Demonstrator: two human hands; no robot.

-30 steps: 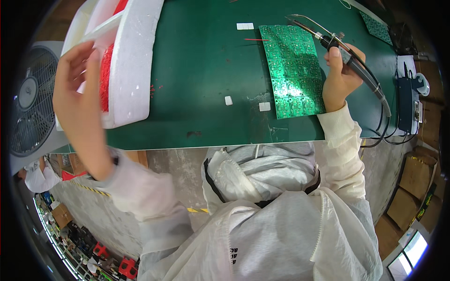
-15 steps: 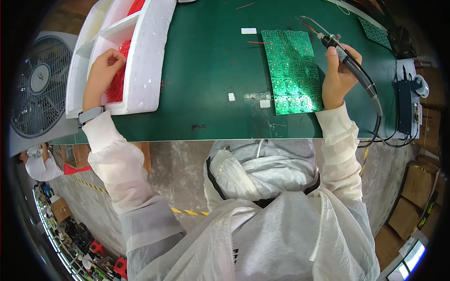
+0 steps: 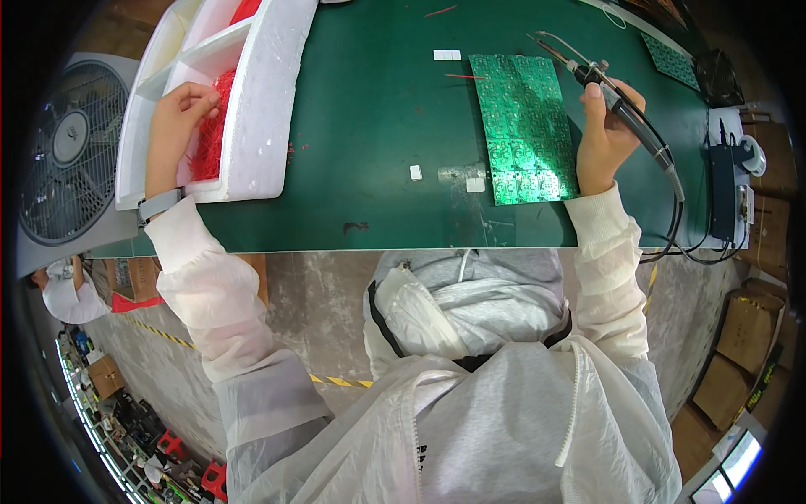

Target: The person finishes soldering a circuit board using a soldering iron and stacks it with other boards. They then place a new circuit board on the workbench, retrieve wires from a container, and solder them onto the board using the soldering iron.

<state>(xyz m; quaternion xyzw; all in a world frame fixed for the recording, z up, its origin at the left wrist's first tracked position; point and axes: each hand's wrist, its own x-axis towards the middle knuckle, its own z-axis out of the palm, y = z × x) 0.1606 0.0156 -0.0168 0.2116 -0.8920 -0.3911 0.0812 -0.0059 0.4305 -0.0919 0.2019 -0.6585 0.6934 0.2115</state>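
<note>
My left hand (image 3: 175, 130) is over a compartment of the white foam box (image 3: 267, 101), its thumb and fingertips pinched together beside a heap of thin red wires (image 3: 210, 151). Whatever lies between those fingertips is too small to make out. On the right, my right hand (image 3: 613, 134) grips a soldering iron (image 3: 625, 109) with a thin metal guide tube along its tip. The iron points up and left, above the far right corner of a green circuit board panel (image 3: 525, 126). One short red wire (image 3: 463, 76) lies with its end on the panel's left edge.
A grey fan (image 3: 71, 143) stands left of the foam box. Small white pieces (image 3: 416, 172) lie on the green table (image 3: 361, 118). At the right edge, a dark soldering station (image 3: 724, 189) has cables running to the iron. Another panel (image 3: 672, 60) is at the far right.
My left hand has shifted slightly, its fingertips moving a little left while staying over the red wires. My right hand holds the soldering iron almost unmoved.
</note>
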